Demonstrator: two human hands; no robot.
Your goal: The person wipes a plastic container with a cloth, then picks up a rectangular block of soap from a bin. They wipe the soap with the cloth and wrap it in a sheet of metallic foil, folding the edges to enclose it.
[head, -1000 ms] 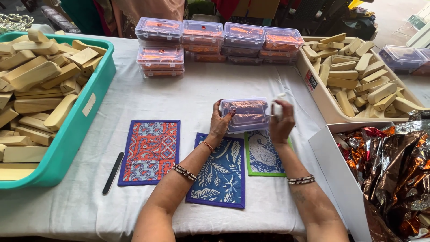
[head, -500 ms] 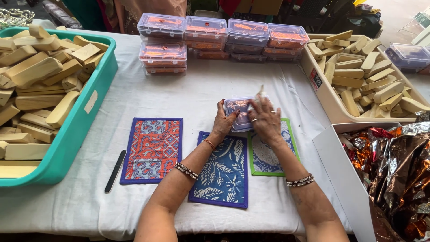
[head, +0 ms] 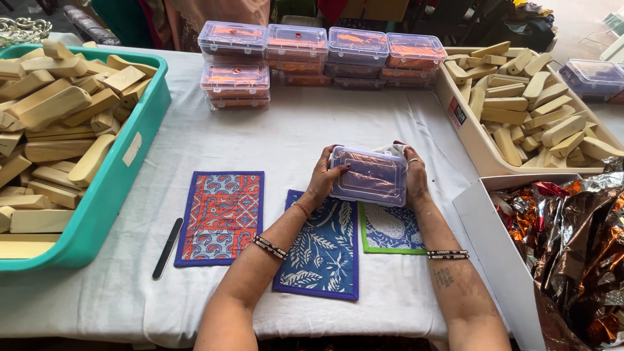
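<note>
My left hand (head: 323,177) and my right hand (head: 414,175) grip the two ends of a clear plastic lidded box (head: 368,175), held just above the table over the cloth mats. A bit of white cloth (head: 390,149) shows behind the box by my right fingers. Under my arms lie a dark blue leaf-print mat (head: 322,250) and a green-edged blue mat (head: 390,229). A red and blue patterned mat (head: 220,216) lies to the left.
Stacked clear boxes (head: 296,52) stand at the table's far side. A teal tub (head: 123,175) of wooden blocks is left, a cream tray (head: 469,133) of blocks right. A black stick (head: 168,247) lies by the red mat. A white box (head: 504,260) holds shiny foil.
My right hand has come off the top of the box to its right end. The lid now sits flat on the box, and both hands hold it a little lower.
</note>
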